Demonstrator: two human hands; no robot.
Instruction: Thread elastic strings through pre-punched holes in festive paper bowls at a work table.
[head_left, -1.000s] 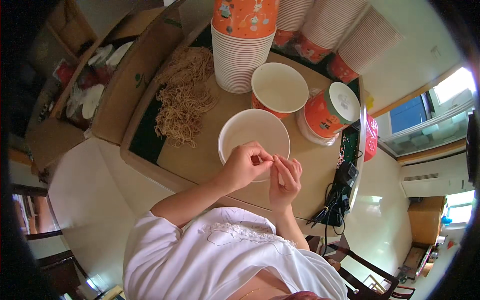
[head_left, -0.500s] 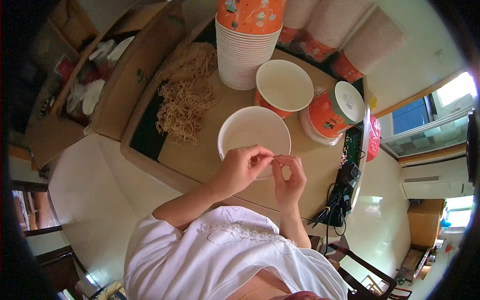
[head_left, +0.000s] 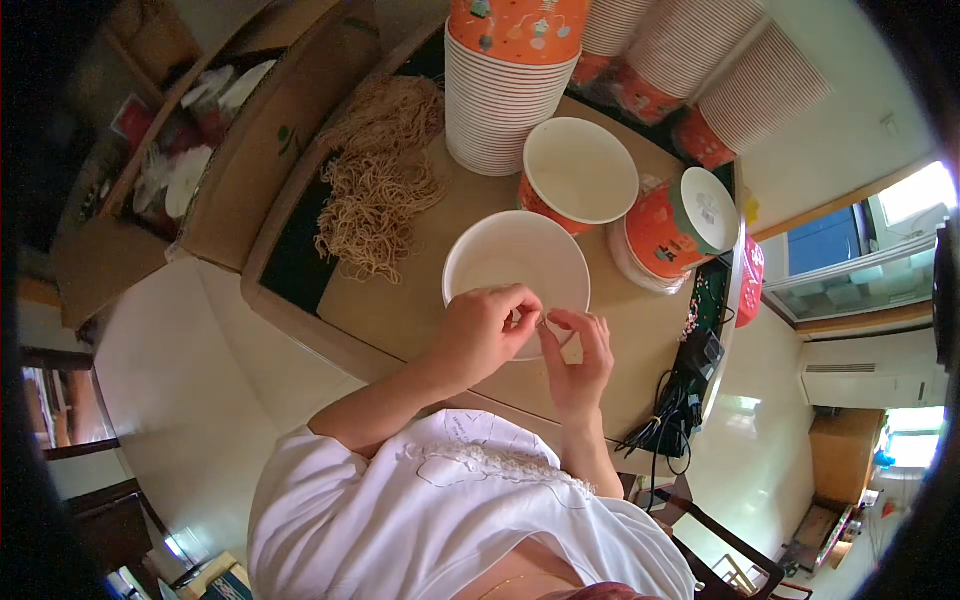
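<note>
Above the near rim of a large white-lined paper bucket [head_left: 505, 245], my left hand [head_left: 480, 335] and my right hand [head_left: 581, 365] meet with thumbs and forefingers pinched. What they pinch is too small to make out; a thin strand may lie between the fingertips. Just behind stands another open paper bucket [head_left: 580, 172], orange outside and white within. To the left of the buckets, a loose heap of tan string [head_left: 375, 190] lies tangled on the cardboard sheet [head_left: 440, 310] that covers part of the table.
A tall stack of orange-and-white paper buckets [head_left: 505, 105] rises at the back, with more stacks [head_left: 690, 50] behind. At right sit an orange tub with a white lid [head_left: 668, 232] and a black adapter with cables [head_left: 690, 385]. An open cardboard box [head_left: 255, 150] stands left.
The view has shifted slightly, so the table's things sit a little farther right. My fingertips stay close together over the bucket, with a slightly wider gap between the two hands.
</note>
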